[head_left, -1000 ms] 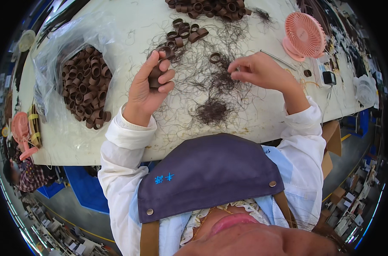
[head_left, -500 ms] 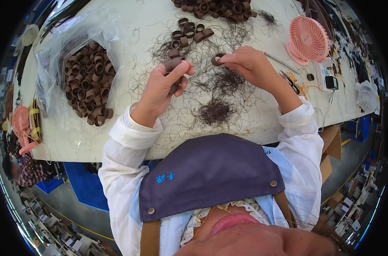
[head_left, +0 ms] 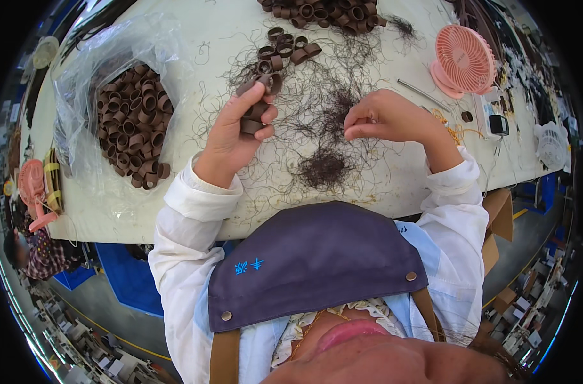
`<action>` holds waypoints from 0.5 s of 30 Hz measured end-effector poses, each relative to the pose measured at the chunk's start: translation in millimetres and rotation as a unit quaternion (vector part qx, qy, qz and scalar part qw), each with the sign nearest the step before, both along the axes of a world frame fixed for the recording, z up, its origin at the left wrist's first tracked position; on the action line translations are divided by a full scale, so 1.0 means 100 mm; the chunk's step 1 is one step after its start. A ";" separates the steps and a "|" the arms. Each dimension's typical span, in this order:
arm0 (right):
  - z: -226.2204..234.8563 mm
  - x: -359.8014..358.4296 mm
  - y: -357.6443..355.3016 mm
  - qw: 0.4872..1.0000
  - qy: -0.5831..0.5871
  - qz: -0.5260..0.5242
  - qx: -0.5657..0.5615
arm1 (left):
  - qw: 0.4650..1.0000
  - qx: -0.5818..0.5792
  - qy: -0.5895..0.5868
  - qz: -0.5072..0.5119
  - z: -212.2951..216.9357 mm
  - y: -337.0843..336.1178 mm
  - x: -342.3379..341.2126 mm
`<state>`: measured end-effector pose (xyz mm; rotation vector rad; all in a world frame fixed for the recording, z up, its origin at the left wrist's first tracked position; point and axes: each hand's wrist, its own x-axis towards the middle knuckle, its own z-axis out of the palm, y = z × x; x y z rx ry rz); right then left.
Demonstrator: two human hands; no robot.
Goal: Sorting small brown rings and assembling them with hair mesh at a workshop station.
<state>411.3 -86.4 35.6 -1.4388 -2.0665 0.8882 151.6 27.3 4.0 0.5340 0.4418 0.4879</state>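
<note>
While a short stack of small brown ring-shaped bands point(head_left: 256, 105) sits clamped between thumb and curled fingers, the left hand point(head_left: 237, 131) holds it raised just above the white tabletop point(head_left: 195, 32), with the topmost rings poking out past the fingertips. To the right of that stack, the right hand point(head_left: 384, 118) is pinched shut, thumb against forefinger, on thin dark strands; what exactly lies between the fingertips is too fine to tell. Between the two hands and slightly toward the person, a dense dark clump of tangled hair-like fibre point(head_left: 322, 169) lies on the tabletop, with loose dark strands point(head_left: 317, 89) spread around it and beneath both hands. Just beyond the stack, farther from the person, a small scatter of loose brown rings point(head_left: 285, 51) rests among the strands, and beyond those a larger heap of brown rings point(head_left: 326, 13) lies at the far edge of the view. Well to the left of the stack, a crumpled clear plastic bag point(head_left: 99, 70) lies open with a big pile of the same brown rings point(head_left: 130, 131) inside. Far to the right of the stack, past the right hand, a small pink desk fan point(head_left: 463, 61) stands on the tabletop, with a thin metal rod point(head_left: 422, 95) lying near its base. Nearest the camera, the person wears white sleeves point(head_left: 189, 217) and a dark blue bib apron point(head_left: 317, 262).
</note>
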 end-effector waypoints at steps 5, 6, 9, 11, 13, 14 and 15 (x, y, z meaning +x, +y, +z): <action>-0.01 0.08 0.43 0.988 -0.069 -0.127 0.056 | 0.996 -0.065 -0.064 0.014 -0.02 0.01 -0.14; -0.10 0.12 0.55 0.988 -0.072 -0.128 0.057 | 0.995 -0.073 -0.072 -0.005 -0.04 -0.01 -0.12; -0.38 0.13 0.85 0.947 -0.169 -0.114 0.247 | 0.992 -0.082 -0.087 -0.030 -0.09 -0.02 -0.12; -0.46 0.07 0.97 0.934 -0.268 -0.127 0.198 | 0.992 -0.084 -0.093 -0.031 -0.09 -0.03 -0.16; -0.52 0.06 1.04 0.933 -0.275 -0.139 0.184 | 0.997 -0.067 -0.044 -0.010 -0.08 -0.05 -0.18; -0.53 0.07 1.06 0.932 -0.282 -0.152 0.169 | 0.997 -0.067 -0.044 -0.009 -0.06 -0.06 -0.19; -0.53 0.11 1.06 0.932 -0.283 -0.152 0.169 | 0.998 -0.056 -0.032 -0.014 -0.03 -0.07 -0.20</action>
